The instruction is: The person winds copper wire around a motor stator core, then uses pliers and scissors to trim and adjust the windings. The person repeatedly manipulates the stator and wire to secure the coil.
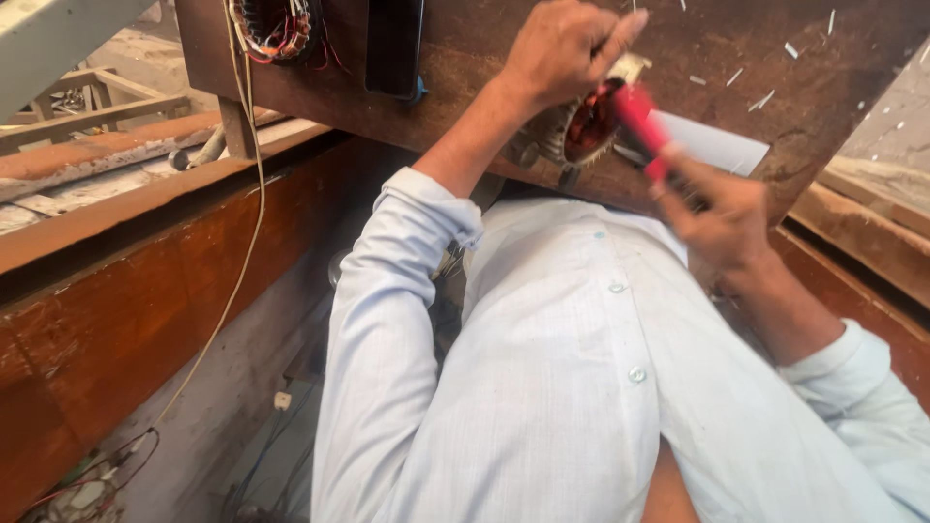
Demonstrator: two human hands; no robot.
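Left hand [567, 48] grip is curled shut over the top of a stator [586, 126], pinning it at the near edge of the counter [465, 87], probably so it stays put while being worked. Copper windings show just under that grip, inside the toothed metal ring. Right of it, the right hand [722, 218] grip is wrapped tight on a red-handled tool [639, 121], blurred, its tip aimed into the stator opening; the exact tool kind is unclear. A white sheet [712, 145] lies on the counter just behind the tool. Far left of both grips, another wound stator [281, 29] and a dark phone [392, 48] sit on the counter, well apart. White scraps [760, 100] litter the top, right.
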